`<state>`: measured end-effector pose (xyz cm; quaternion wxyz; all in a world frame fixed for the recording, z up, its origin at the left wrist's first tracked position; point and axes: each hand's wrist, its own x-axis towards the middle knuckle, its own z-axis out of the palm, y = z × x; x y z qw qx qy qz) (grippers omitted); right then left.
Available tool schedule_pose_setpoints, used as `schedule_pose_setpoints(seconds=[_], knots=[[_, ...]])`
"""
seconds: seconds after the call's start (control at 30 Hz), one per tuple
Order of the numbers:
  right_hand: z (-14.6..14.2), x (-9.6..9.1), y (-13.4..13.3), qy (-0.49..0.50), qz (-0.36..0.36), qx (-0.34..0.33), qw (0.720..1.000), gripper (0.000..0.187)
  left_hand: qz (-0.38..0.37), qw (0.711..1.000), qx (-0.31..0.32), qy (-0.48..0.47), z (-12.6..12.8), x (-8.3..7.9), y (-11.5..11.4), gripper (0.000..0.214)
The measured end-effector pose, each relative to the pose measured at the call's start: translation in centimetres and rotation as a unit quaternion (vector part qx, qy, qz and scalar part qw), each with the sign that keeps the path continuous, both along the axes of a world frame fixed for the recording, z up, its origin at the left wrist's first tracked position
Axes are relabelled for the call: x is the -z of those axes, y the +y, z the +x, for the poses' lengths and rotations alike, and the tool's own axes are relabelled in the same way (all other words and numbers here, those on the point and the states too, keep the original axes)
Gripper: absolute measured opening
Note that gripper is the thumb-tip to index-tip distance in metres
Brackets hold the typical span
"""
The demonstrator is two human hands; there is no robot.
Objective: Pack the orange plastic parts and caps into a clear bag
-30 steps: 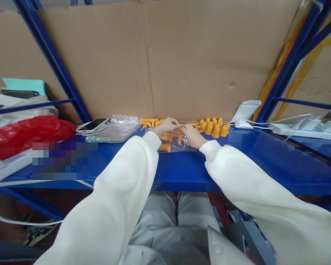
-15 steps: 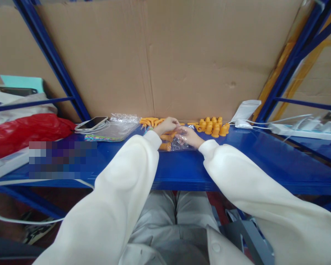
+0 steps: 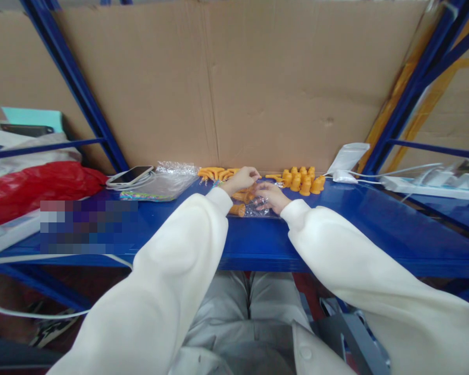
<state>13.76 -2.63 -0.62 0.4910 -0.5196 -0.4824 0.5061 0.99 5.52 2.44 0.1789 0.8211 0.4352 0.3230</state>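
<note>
My left hand (image 3: 243, 178) is over the near-middle of the blue shelf, fingers closed together; what they hold, if anything, is too small to make out. Just to its right, my right hand (image 3: 271, 195) has its fingers curled on a clear plastic bag (image 3: 254, 210). Orange plastic pieces lie at the bag, one of them a round orange piece (image 3: 238, 209) at its left end. Behind my left hand is a row of curved orange handles (image 3: 211, 173). To the right of my hands, several orange cup-shaped parts (image 3: 303, 179) stand grouped, with an orange handle (image 3: 273, 176) beside them.
At the left lie a phone (image 3: 132, 175) on a coiled white cable, a stack of clear plastic bags (image 3: 168, 182) and a red plastic bag (image 3: 47, 182). A white packet (image 3: 347, 162) and a power strip (image 3: 430, 186) are at the right. Cardboard (image 3: 258, 83) closes the back.
My left hand has shifted slightly right and up. My right hand has moved slightly lower over the bag, and the round orange piece has slid a little right.
</note>
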Motion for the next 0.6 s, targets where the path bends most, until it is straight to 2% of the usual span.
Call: schedule_pose_setpoints(seconds=[0.13,0.23,0.3,0.37,0.4,0.47,0.6], knots=[[0.1,0.7,0.5,0.033,-0.014,0.010,0.999,0.036,0.108,0.991,-0.072,0.028,-0.9,-0.4,-1.1,0.019],[0.0,1.0,0.7,0.056,-0.013,0.013,0.998,0.041,0.127,0.986,-0.099,0.039,-2.3,-0.7,-2.5,0.021],[-0.1,1.0,0.6,0.074,-0.017,0.014,0.997,0.041,0.110,0.987,-0.107,0.057,-3.5,-0.6,-3.2,0.021],[-0.2,0.9,0.5,0.092,-0.023,0.012,0.995,0.042,0.062,0.988,-0.095,0.102,-4.6,-0.2,-3.4,0.013],[-0.2,0.9,0.4,0.100,-0.025,0.010,0.995,0.043,0.027,0.987,-0.078,0.135,-5.2,0.1,-3.4,0.009],[-0.3,0.9,0.4,0.114,-0.027,0.007,0.993,0.044,-0.043,0.979,-0.029,0.199,-6.1,0.6,-3.2,0.013],[-0.2,1.1,0.6,0.131,-0.018,-0.005,0.991,0.049,-0.050,0.982,0.029,0.177,-7.1,1.5,-2.7,0.019]])
